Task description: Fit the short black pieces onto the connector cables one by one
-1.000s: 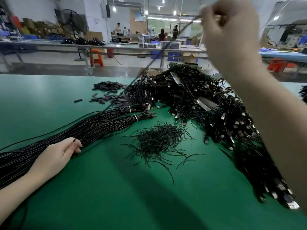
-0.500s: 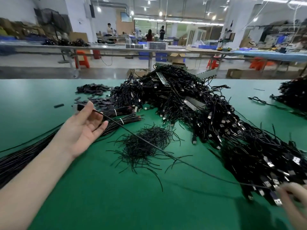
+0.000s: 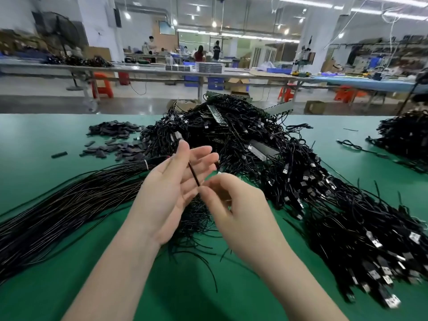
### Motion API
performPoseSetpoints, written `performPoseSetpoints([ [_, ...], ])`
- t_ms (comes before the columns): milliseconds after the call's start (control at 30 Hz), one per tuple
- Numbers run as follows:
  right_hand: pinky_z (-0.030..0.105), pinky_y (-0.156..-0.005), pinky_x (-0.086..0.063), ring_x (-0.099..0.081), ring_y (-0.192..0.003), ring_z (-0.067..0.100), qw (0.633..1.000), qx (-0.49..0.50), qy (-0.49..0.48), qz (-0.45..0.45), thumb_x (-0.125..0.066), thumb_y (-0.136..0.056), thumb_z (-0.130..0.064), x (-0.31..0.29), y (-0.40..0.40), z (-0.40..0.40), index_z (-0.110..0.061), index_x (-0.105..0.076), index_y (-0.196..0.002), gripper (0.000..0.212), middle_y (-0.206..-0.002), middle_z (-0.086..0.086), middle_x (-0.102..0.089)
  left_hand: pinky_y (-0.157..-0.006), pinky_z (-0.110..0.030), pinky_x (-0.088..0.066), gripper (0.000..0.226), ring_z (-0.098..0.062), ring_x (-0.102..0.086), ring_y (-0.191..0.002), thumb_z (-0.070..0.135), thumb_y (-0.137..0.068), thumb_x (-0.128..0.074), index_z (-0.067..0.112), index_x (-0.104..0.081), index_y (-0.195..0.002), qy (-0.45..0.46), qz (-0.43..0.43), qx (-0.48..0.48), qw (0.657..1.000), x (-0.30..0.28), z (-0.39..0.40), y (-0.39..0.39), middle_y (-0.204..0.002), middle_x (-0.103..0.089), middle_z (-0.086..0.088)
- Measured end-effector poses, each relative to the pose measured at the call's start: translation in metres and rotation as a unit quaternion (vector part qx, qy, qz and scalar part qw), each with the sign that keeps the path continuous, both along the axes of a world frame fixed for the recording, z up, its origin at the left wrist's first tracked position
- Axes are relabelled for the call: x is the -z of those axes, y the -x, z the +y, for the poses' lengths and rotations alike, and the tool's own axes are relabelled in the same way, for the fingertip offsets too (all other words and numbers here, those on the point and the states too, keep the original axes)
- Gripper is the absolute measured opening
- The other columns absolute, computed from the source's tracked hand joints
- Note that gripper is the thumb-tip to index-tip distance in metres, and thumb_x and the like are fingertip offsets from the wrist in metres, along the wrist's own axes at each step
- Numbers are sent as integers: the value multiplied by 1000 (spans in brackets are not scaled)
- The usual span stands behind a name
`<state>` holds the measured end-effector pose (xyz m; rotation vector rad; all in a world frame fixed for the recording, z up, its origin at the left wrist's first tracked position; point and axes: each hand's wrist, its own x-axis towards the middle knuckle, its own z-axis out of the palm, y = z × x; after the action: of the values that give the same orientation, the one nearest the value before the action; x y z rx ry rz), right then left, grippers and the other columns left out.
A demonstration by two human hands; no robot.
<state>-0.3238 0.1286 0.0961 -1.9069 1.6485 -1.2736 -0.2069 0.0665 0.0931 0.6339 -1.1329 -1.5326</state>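
Since half a second ago the right hand has come up from the table's right edge to meet the left hand over the middle, and the thin black cable now crosses the left palm instead of stretching over the table. The right fingertips pinch the cable's near end, while the left hand lies open and flat beneath it. Around them the green table carries the heap of connector cables, a bundle of straight wires and the short black pieces, with workbenches and people beyond
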Motion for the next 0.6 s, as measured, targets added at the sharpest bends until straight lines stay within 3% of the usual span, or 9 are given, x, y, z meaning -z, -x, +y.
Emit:
performPoseSetpoints([
  [67,20,-61,-46,-58,-64,6,998,-40,-10,-46,-62,-93,-26,2,-4,-9,-19,-64,-81,14,-71,-8,-65,-80,-29,-59,42,-22,-70,-105,58,-85,-51,28,-78,-96,14,-29,1,999,0,-4,-4,-111,-73,-5],
  [133,29,-63,-51,-62,-67,14,990,-78,-21,-118,-62,-93,-22,4,-7,-14,-17,-65,-81,14,-74,-1,-69,-94,-46,-53,47,-31,-67,-107,63,-84,-48,29,-77,-101,41,-84,15,996,0,-6,-8,-114,-73,-2],
  [200,24,-62,-50,-63,-63,11,974,-114,-27,-192,-60,-94,-16,5,-6,-16,-12,-66,-83,13,-71,0,-69,-95,-53,-48,52,-42,-59,-115,67,-83,-45,31,-75,-105,54,-129,49,989,-1,-5,-11,-116,-72,1],
  [267,20,-62,-50,-61,-61,8,963,-142,-42,-226,-59,-94,-13,5,-4,-17,-7,-67,-84,14,-68,2,-68,-75,-38,-51,53,-41,-61,-106,66,-87,-39,32,-74,-107,49,-145,79,985,-2,-3,-12,-116,-72,1],
  [300,20,-62,-51,-61,-60,9,959,-150,-51,-235,-59,-95,-12,6,-3,-17,-6,-67,-85,14,-68,4,-68,-64,-28,-50,52,-34,-62,-99,63,-89,-37,31,-74,-107,45,-149,87,984,-3,-3,-13,-116,-72,0],
  [367,22,-64,-54,-63,-62,10,956,-168,-75,-227,-57,-96,-13,8,0,-17,-4,-68,-88,16,-68,4,-68,-54,-22,-50,49,-20,-65,-92,56,-93,-37,29,-75,-105,35,-141,101,984,-4,-3,-14,-115,-72,-2],
  [500,25,-75,-56,-65,-72,14,931,-260,-182,-183,-53,-99,-18,10,7,-14,-15,-71,-91,20,-74,2,-70,-76,-26,-58,42,-20,-69,-106,43,-92,-42,23,-77,-102,-3,-70,131,989,-5,-7,-20,-112,-73,-10],
  [600,25,-80,-50,-63,-80,16,906,-324,-230,-146,-50,-100,-21,14,10,-14,-21,-71,-104,21,-87,5,-70,-72,-23,-57,43,-20,-72,-98,42,-87,-44,20,-79,-99,-21,-80,157,984,-7,-7,-25,-106,-74,-11],
])
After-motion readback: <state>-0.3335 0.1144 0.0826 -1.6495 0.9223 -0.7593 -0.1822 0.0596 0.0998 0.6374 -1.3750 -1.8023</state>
